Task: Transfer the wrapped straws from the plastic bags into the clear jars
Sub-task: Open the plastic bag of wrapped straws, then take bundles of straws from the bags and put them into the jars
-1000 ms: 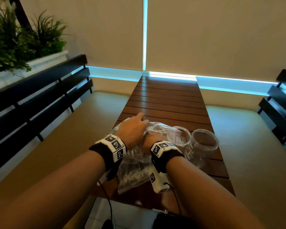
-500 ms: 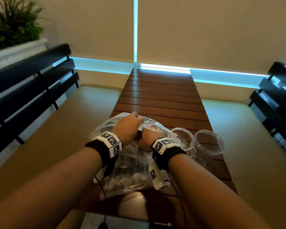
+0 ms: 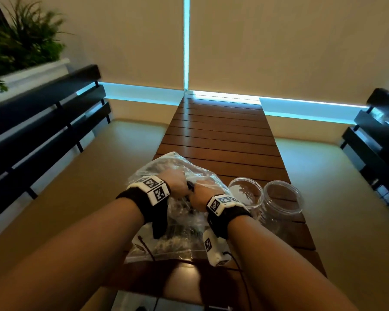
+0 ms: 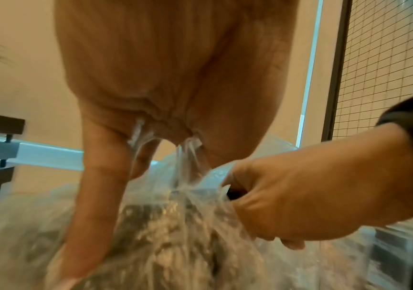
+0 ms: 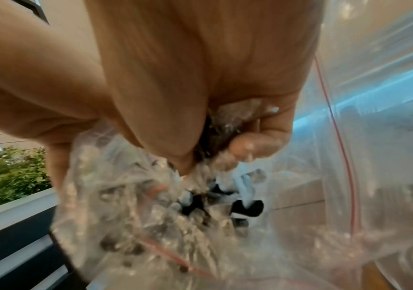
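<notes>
A clear plastic bag [image 3: 162, 169] full of wrapped straws [image 4: 165, 231] lies on the near end of the wooden slatted table [image 3: 220, 135]. My left hand [image 3: 174, 179] pinches the bag's film between its curled fingers [image 4: 168, 127]. Right beside it, my right hand [image 3: 199, 196] grips the bag's bunched top in a fist [image 5: 244, 125]. The two hands almost touch above the bag. Two open clear jars stand just right of the bag, the near one [image 3: 245, 193] against it and the other [image 3: 283, 199] further right. Both jars look empty.
Dark slatted benches run along the left [image 3: 43, 122] and right [image 3: 377, 135] of the table. A white planter with green plants [image 3: 25, 48] sits behind the left bench. The table's far half is bare wood. Cables hang from the wrist cameras over the table's near edge.
My left hand lay on top of the bag with a finger stretched out; now it has curled and pinches the film. Both hands have drawn together at the bag's top.
</notes>
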